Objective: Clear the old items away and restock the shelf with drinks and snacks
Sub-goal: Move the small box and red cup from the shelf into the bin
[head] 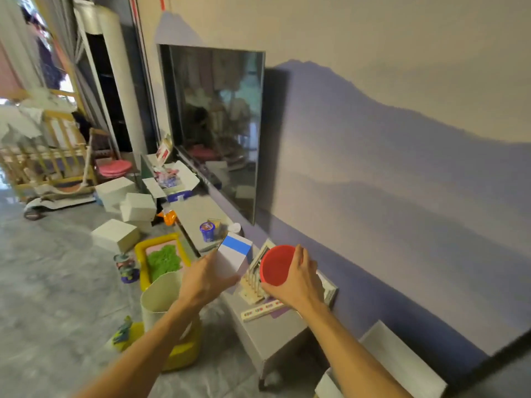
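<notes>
Head view, single frame.

- Left hand [207,278]: fingers curl round the lower end of a white carton with a blue band [234,254]. The carton is tilted, its top leaning away from the person, and is held over the front edge of the low grey shelf [195,215] that runs along the wall.
- Right hand [300,280]: grasps a red cup [275,265] from the side, thumb and fingers wrapped round its wall, round face turned toward the camera. The cup is held just above the near end of the shelf, just beside the carton but not touching it.
- Below the two hands, on the shelf: a wooden slotted rack [253,287] holding thin flat items upright, and in front of it a pale strip with coloured dots [263,309]. What the strip is cannot be told.
- Farther along the shelf: a blue-purple tub [207,231], then an open white box of mixed small items [172,179] near the far end.
- A television [215,124] hangs on the wall above the shelf.
- Floor, left of the shelf: a beige bin [159,297] under the left forearm, a yellow tray of green material [163,259], and several white boxes [116,234] well apart from the hands.
</notes>
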The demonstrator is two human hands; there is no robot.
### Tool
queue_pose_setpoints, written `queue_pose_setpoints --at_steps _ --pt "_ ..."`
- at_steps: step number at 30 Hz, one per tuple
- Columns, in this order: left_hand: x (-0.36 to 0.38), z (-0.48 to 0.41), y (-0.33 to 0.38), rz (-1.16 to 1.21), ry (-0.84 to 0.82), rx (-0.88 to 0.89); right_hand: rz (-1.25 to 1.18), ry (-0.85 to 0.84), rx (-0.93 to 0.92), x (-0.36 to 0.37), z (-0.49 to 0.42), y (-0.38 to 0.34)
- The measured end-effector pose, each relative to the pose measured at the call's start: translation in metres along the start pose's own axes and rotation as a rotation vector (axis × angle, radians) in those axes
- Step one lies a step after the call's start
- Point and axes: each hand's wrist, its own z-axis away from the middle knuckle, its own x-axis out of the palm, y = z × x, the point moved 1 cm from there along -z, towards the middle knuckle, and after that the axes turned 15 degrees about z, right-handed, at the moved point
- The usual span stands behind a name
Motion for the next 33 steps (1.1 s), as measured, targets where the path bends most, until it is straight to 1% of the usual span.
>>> queue_pose_setpoints --at_steps 3,6,11,13,16,22,27,33 --pt "-0.045 -0.006 -0.011 0.015 0.082 -0.044 -0.013 -0.027 -0.082 0.018 -0.026 -0.060" --pt "-0.075 -0.023 -0.036 -0.006 0.154 -0.072 -0.011 -0.056 -0.159 0.036 -0.054 -0.112" --pt "-0.102 -0.065 -0.107 -0.042 0.220 -0.208 -0.007 -0.098 -0.263 0.073 -0.099 -0.180" --pt "-0.109 -0.088 -0.136 -0.043 0.218 -0.247 -0.019 -0.124 -0.302 0.093 -0.122 -0.206" --pt "-0.125 -0.119 -0.149 -0.047 0.199 -0.283 -0.030 -0.195 -0.336 0.124 -0.161 -0.241" --pt "-0.130 -0.212 -0.207 -0.046 0.237 -0.392 -0.027 -0.306 -0.361 0.187 -0.250 -0.298" --pt "-0.125 -0.276 -0.244 -0.032 0.190 -0.469 -0.003 -0.372 -0.367 0.234 -0.310 -0.328" --pt "-0.104 -0.322 -0.311 -0.006 0.130 -0.558 0.015 -0.427 -0.319 0.294 -0.341 -0.347"
